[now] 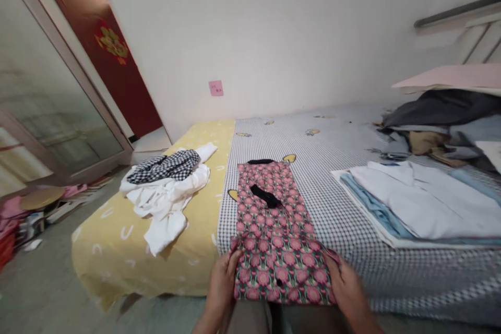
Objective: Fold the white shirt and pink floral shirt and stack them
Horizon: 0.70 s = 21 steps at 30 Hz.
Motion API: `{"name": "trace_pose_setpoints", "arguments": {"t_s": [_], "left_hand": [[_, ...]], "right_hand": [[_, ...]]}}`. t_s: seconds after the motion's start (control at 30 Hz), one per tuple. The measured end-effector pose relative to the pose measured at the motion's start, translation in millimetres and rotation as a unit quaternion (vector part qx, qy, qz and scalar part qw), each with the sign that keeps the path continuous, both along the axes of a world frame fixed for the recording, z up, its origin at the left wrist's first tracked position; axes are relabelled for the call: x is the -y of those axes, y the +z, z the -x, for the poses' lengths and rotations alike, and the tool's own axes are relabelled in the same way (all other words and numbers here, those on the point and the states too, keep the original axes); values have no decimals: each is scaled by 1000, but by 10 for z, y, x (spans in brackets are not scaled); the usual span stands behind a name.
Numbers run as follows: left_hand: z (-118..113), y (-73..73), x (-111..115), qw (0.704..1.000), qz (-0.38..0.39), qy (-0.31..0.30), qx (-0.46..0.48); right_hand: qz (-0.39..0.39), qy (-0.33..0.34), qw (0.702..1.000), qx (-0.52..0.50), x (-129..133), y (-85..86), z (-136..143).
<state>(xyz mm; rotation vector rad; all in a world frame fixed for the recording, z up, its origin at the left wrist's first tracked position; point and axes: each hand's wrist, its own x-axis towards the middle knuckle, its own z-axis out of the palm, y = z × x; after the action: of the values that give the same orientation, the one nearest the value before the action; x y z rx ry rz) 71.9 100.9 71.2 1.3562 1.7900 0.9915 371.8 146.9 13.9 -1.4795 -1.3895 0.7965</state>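
A pink floral garment [270,224] with a black collar lies lengthwise on the checked bedsheet, its sides folded in to a long strip. A black cuff or band [265,196] rests across its upper middle. The near end hangs at the bed's front edge, where my left hand [225,276] grips its left corner and my right hand [344,284] grips its right corner. Both hands have thumbs on top and fingers hidden beneath the cloth. A black dot, perhaps a button, shows near the lower edge between them.
White clothing [168,203] with a black-and-white checked piece [164,167] lies crumpled on the yellow bedding [117,250] to the left. On the right sits a stack of folded shirts [422,201]. Dark clothes [442,109] are heaped behind it, against the wall side.
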Motion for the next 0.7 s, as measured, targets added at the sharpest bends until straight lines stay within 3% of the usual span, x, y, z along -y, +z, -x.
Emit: {"name": "trace_pose_setpoints", "arguments": {"t_s": [0.13, 0.27, 0.5, 0.63, 0.7], "left_hand": [[23, -93, -69, 999, 2, 16, -32], [49, -164, -185, 997, 19, 32, -60], [120, -230, -262, 998, 19, 29, -61], [312, -259, -152, 999, -17, 39, -18], [459, -296, -1, 998, -28, 64, -11]], "right_hand": [[30, 36, 997, 57, -178, -130, -23], [46, 20, 996, 74, -296, -212, -20], [84, 53, 989, 113, -203, -30, -27], [40, 44, 997, 54, -120, -42, -326], [-16, 7, 996, 89, -55, -137, -555]]}}
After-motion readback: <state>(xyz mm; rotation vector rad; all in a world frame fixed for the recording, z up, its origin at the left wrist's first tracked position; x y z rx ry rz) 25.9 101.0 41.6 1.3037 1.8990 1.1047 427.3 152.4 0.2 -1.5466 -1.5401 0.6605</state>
